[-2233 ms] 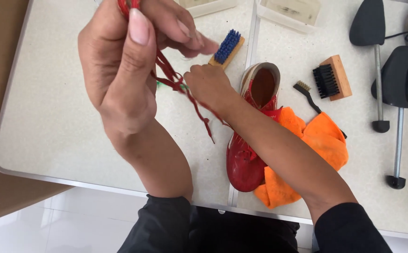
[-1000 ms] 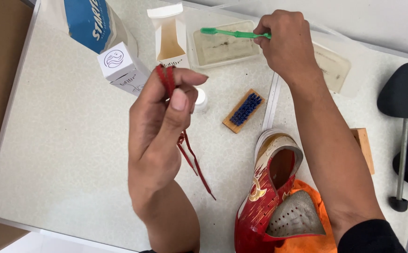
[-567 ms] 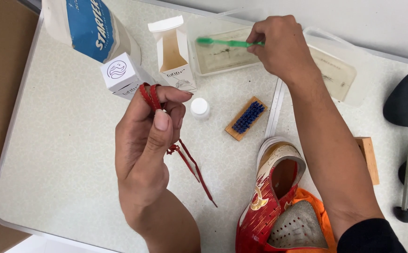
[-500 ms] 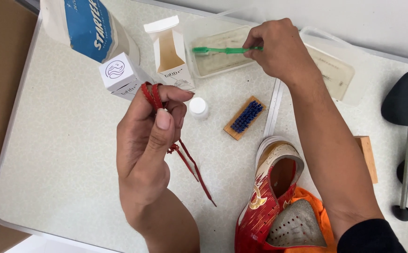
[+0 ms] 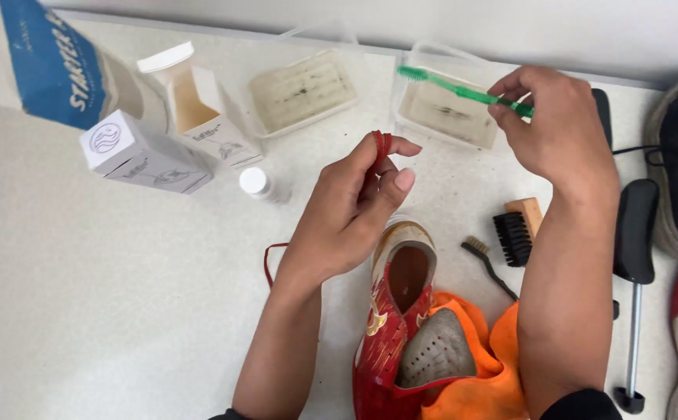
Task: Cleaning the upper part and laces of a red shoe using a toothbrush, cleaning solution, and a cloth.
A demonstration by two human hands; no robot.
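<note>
My left hand [image 5: 350,214] pinches a folded red shoelace [image 5: 381,144] between thumb and fingers; a loop of it hangs out by my wrist [image 5: 267,260]. My right hand [image 5: 560,132] grips a green toothbrush [image 5: 452,87] by its handle, bristles pointing left over the right clear plastic tray [image 5: 444,117]. A red shoe [image 5: 389,342] with its tongue pulled out lies under both forearms on an orange cloth [image 5: 494,389].
A second clear tray [image 5: 301,87], two white cartons [image 5: 140,159] [image 5: 195,109], a small white-capped bottle [image 5: 257,183] and a blue-and-white bag [image 5: 39,66] stand at the back left. A black-bristled wooden brush [image 5: 516,233], a thin wire brush [image 5: 485,260] and black shoe trees [image 5: 634,257] lie to the right.
The view has shifted right. My right hand moved the toothbrush from the left tray to over the right tray. My left hand stays shut on the shoelace, now above the shoe.
</note>
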